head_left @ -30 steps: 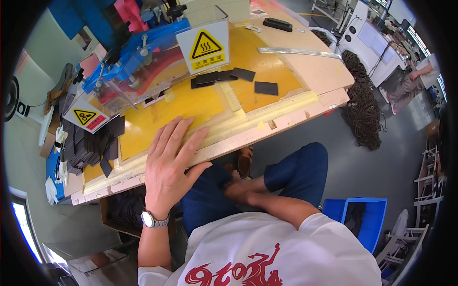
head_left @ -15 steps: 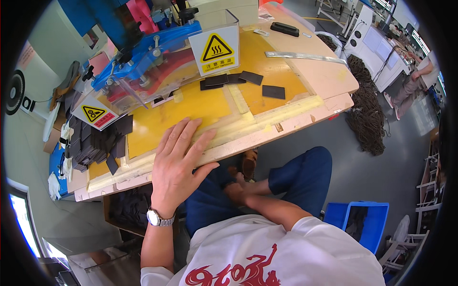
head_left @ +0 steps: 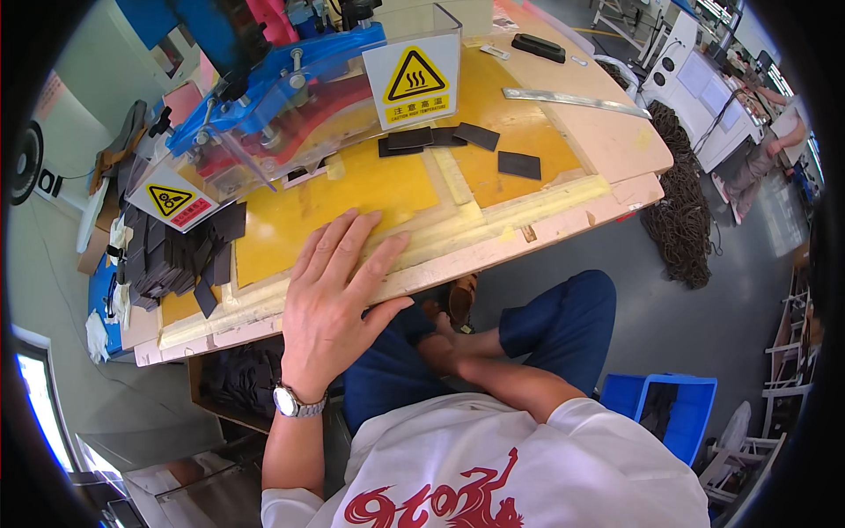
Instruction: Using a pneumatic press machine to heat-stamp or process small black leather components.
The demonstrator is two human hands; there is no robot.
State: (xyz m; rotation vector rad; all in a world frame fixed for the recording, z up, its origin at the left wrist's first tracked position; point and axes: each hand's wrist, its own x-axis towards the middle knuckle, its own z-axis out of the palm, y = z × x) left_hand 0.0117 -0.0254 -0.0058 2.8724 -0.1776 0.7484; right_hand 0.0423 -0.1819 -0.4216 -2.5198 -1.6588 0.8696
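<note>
My left hand lies flat on the table's near edge, fingers spread over the yellow sheet and the tape strip, holding nothing. A wristwatch is on that wrist. My right hand hangs below the table edge by my bare foot and ankle; its fingers blend with the foot and are hard to make out. Beyond the left hand stands a blue press with clear guards. Several dark flat rectangular pieces lie right of it, and a heap of similar pieces is at the left.
A metal ruler-like strip and a black oblong object lie on the table's far right. On the floor are a pile of dark cords and a blue bin. Another person sits at the far right.
The view has shifted slightly, so the table and press sit a little differently in the picture. Both hands keep their places, and the dark pieces have not moved.
</note>
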